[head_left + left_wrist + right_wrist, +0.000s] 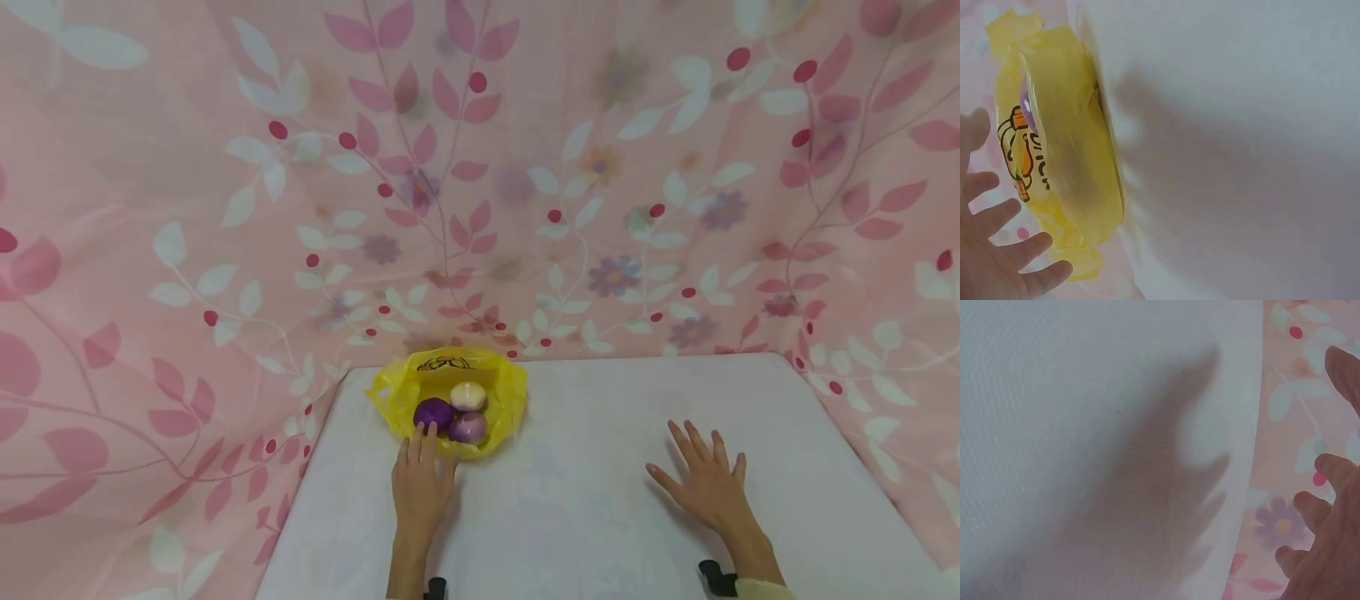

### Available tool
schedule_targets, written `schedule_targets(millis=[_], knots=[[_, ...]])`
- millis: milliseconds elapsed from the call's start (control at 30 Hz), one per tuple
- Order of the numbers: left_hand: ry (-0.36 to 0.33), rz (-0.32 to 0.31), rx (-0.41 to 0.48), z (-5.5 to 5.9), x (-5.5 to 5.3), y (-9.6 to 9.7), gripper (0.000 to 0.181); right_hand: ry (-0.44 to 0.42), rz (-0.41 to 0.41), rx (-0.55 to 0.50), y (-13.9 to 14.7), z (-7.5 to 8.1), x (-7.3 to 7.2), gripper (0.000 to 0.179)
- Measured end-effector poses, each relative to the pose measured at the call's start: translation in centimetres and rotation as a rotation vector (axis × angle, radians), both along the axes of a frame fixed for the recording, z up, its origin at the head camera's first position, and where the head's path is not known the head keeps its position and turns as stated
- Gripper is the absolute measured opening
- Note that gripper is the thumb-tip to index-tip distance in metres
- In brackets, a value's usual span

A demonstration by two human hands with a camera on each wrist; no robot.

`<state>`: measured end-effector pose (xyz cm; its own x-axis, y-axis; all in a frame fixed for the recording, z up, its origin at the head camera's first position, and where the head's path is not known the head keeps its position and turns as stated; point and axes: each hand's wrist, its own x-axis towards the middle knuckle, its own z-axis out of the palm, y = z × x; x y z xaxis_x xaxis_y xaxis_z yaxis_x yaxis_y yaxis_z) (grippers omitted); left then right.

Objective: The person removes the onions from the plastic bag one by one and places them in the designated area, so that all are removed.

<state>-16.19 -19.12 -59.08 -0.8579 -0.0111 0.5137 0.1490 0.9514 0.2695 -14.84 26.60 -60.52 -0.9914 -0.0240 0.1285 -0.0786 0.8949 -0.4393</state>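
Note:
A yellow plastic bag [513, 408] with a printed cartoon lies with its mouth open at the table's back left. Inside it are a dark purple round item [432, 414], a lilac shiny one [470, 429] and a cream-white one [468, 397]; their exact kind is unclear. My left hand [422, 487] is at the near edge of the bag, fingers extended and holding nothing. In the left wrist view the bag [1075, 150] shows beside the spread fingers of that hand [997, 250]. Over the table's right side, my right hand [705, 483] has its fingers spread and holds nothing.
The table [585, 467] has a white cover. Pink floral cloth [525, 167] hangs behind it and along both sides. Dark wrist mounts [716, 577] show at the wrists. The right hand's shadow falls on the white cover [1085, 394].

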Motion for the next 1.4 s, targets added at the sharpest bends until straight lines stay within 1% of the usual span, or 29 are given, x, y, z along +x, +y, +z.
schedule_targets(millis=[100, 167, 200, 300, 400, 500, 600, 667, 767, 867, 967, 1067, 1167, 1400], knots=[[0.086, 0.035, 0.059, 0.3, -0.4, -0.5, 0.069, 0.024, 0.001, -0.010, 0.0, -0.3, 0.1, 0.091], [0.115, 0.072, 0.117, 0.6, -0.6, -0.8, 0.067, 0.029, 0.001, -0.009, 0.0, -0.4, 0.1, 0.091], [0.118, 0.097, 0.150, 0.8, -0.7, -1.0, 0.066, 0.027, 0.001, -0.006, 0.0, -0.4, 0.1, 0.091], [0.087, 0.191, 0.244, 1.4, -1.0, -1.6, 0.067, 0.010, -0.003, 0.001, -0.1, -0.4, 0.2, 0.091], [0.028, 0.270, 0.343, 2.0, -1.4, -2.4, 0.070, 0.003, -0.010, 0.006, -0.1, -0.5, 0.3, 0.091], [0.008, 0.320, 0.416, 2.1, -2.2, -3.4, 0.071, 0.006, -0.014, 0.006, -0.1, -0.6, 0.4, 0.092], [-0.010, 0.361, 0.454, 1.9, -3.1, -4.3, 0.071, 0.002, -0.013, 0.001, -0.1, -0.8, 0.5, 0.092], [-0.038, 0.381, 0.472, 1.8, -3.8, -4.9, 0.071, -0.007, -0.013, -0.003, -0.2, -0.8, 0.6, 0.091], [-0.098, 0.399, 0.496, 1.7, -4.6, -5.6, 0.072, -0.024, -0.014, -0.009, -0.3, -0.8, 0.8, 0.091], [-0.151, 0.405, 0.509, 1.7, -5.4, -6.1, 0.073, -0.032, -0.018, -0.013, -0.3, -0.7, 1.0, 0.091], [-0.195, 0.398, 0.522, 1.6, -6.0, -6.3, 0.073, -0.041, -0.023, -0.017, -0.2, -0.7, 1.2, 0.092], [-0.239, 0.392, 0.527, 1.2, -6.4, -6.5, 0.073, -0.047, -0.028, -0.019, -0.1, -0.8, 1.3, 0.092], [-0.262, 0.386, 0.527, 0.8, -6.8, -6.5, 0.070, -0.047, -0.029, -0.025, 0.0, -0.9, 1.3, 0.092], [-0.264, 0.384, 0.534, 0.2, -7.3, -6.6, 0.061, -0.054, -0.030, -0.046, 0.0, -1.1, 1.4, 0.091]])
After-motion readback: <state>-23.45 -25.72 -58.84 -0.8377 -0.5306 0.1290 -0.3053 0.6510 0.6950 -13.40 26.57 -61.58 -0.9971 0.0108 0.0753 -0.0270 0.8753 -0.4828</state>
